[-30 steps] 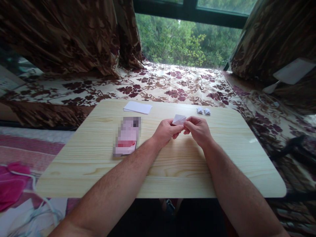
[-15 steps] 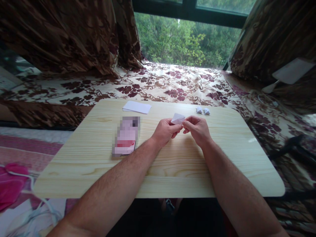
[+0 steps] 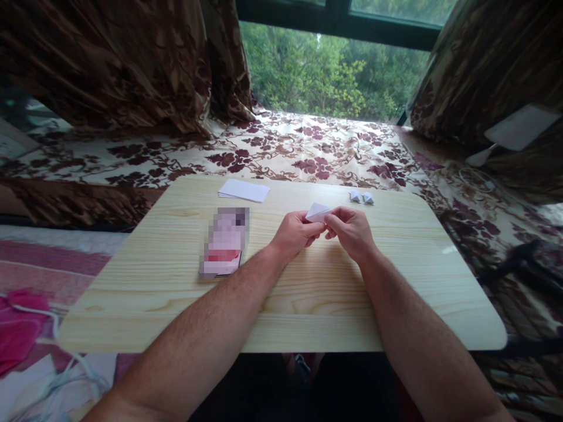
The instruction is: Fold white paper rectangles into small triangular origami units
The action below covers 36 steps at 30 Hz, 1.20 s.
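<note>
Between my two hands is a small folded white paper, held just above the wooden table. My left hand pinches its left lower edge between thumb and fingers. My right hand is closed on the right edge, thumb toward me; its fingertips cover that part of the paper. Just beyond my right hand, two small folded paper pieces sit side by side near the far edge. A stack of white paper sheets lies at the far left of the table.
A phone, partly pixelated, lies left of my left forearm. Behind the table spreads a floral cloth below the window. To the right is a white lamp-like object; pink cloth and cables are at lower left.
My right fingers have shifted slightly over the paper's right edge, and the visible flap there now looks flatter. My left hand keeps its hold almost in place.
</note>
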Motion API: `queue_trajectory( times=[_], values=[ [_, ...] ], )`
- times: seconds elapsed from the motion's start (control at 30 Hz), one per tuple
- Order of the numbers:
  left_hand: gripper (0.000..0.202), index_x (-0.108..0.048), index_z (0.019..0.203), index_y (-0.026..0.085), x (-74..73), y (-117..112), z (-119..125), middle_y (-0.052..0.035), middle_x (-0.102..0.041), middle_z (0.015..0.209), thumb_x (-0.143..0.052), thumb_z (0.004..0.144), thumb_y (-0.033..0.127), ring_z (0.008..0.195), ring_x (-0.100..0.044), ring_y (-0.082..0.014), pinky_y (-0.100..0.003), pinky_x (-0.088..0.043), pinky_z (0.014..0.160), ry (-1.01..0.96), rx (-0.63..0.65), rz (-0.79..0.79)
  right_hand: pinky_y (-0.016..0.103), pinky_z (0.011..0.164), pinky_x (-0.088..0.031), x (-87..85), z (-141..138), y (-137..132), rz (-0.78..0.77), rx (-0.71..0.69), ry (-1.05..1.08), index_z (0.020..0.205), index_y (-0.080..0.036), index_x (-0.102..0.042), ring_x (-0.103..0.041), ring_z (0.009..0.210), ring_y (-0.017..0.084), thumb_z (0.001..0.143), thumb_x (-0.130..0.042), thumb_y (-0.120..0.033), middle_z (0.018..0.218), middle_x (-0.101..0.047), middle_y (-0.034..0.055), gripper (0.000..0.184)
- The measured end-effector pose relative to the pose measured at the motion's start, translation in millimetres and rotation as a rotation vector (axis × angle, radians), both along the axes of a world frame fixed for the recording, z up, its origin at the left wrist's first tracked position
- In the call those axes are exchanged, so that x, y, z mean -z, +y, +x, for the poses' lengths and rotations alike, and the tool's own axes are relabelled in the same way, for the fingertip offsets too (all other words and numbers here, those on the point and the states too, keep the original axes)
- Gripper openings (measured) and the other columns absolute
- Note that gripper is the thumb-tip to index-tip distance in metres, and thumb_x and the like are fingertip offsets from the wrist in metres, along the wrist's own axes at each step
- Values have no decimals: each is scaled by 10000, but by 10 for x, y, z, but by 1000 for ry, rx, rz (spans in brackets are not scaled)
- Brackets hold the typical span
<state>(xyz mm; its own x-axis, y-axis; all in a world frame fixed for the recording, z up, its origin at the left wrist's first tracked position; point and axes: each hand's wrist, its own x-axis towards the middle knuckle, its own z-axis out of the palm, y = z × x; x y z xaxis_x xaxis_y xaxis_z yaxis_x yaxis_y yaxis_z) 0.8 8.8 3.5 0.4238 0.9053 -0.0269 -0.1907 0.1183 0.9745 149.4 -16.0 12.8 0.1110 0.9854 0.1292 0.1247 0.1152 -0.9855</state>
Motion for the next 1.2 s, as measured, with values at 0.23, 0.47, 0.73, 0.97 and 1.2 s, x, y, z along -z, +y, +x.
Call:
queue_trajectory(
  times=[0.23,0.47,0.73,0.97,1.2],
  values=[
    [207,-580,630,149,-5,-13,6,43,-493,504,-722,685,290,405,-384,-55,-233,-221,402,11,12,8,219,459,-483,-2,-6,6,-14,21,-7,647,-170,-611,-554,466,101,750,-630,-264,549,-602,-25,141],
    [176,-594,647,149,-10,-30,8,40,-499,507,-696,696,284,424,-380,-60,-235,-232,422,42,12,57,210,437,-468,-13,-21,5,-31,35,67,605,-175,-595,-539,447,97,718,-635,-230,509,-575,-36,132],
    [139,-589,639,156,-14,-27,11,45,-488,501,-665,692,259,422,-374,-63,-236,-241,425,68,8,74,232,473,-517,-4,-12,-2,-24,28,46,662,-172,-616,-569,468,106,737,-677,-296,559,-616,-22,156],
    [142,-587,631,154,-29,-41,10,44,-483,496,-659,689,262,421,-369,-61,-234,-230,425,89,3,77,235,490,-538,13,-8,2,-30,-9,9,698,-168,-638,-581,492,108,764,-664,-317,602,-643,-10,165],
    [110,-623,643,142,-107,-85,12,46,-494,499,-648,686,240,438,-359,-55,-221,-227,439,99,7,96,217,456,-493,29,-21,12,-24,5,-7,659,-172,-615,-561,465,103,765,-628,-283,555,-611,-18,154]
  ],
)
